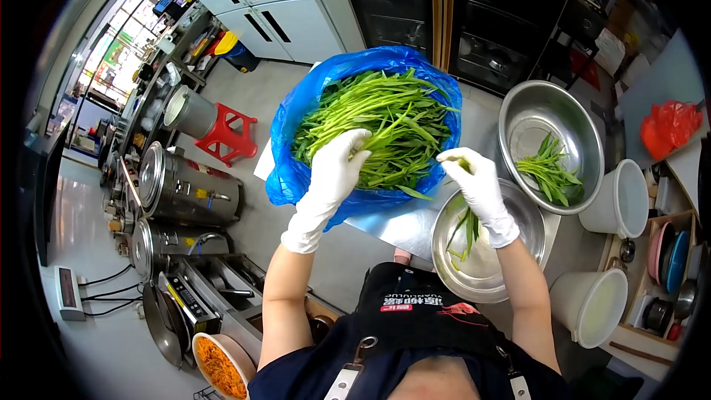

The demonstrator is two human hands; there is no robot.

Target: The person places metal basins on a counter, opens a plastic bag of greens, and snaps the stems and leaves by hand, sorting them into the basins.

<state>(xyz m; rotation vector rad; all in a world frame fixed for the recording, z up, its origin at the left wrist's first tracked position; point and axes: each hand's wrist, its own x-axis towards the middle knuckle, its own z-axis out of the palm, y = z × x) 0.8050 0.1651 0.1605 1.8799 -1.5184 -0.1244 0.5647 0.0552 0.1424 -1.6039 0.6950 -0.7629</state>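
A heap of water spinach (392, 115), with long pale stems and narrow leaves, fills an opened blue plastic bag (285, 133). My left hand (339, 167), in a white glove, reaches over the near side of the heap, its fingers and thumb curled around stems. Just right of the bag, my gloved right hand (478, 189) is above a shallow steel bowl (511, 267). Its thumb and forefinger come together in a pinch; what lies between them is too small to make out. A few cut greens (466, 231) are in that bowl, partly hidden behind the right hand.
Further right stands a larger steel basin (529, 115) with a bunch of greens (552, 170). White buckets (589, 311) stand near the right shelf. The steel table (392, 226) supports the bag. On the left are a red stool (228, 135) and steel pots (196, 189).
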